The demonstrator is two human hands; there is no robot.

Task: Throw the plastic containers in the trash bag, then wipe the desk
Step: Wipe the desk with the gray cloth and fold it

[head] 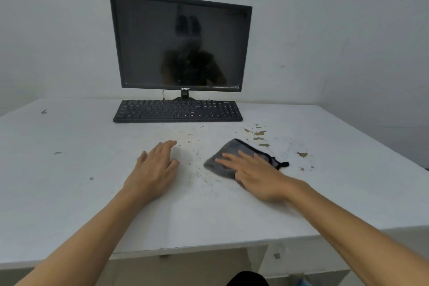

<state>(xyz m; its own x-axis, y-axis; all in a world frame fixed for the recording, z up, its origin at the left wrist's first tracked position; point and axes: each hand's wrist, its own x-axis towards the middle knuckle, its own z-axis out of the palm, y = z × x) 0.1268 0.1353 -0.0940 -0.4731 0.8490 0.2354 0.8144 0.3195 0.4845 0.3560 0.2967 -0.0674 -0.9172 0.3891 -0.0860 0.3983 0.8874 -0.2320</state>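
A folded grey cloth (228, 150) with a black hem lies on the white desk (69, 169), right of centre. My right hand (257, 175) presses flat on the cloth, fingers spread and pointing left. My left hand (155, 169) rests palm down on the bare desk to the left of it, fingers together, holding nothing. Brown stains and chipped patches (258, 133) mark the desk beyond the cloth, and fine specks (199, 169) lie between my hands. No plastic containers or trash bag are in view.
A black keyboard (177, 111) sits at the back of the desk in front of a dark monitor (181, 42). White walls close off the back and right. The desk's front edge (185, 249) runs below my forearms.
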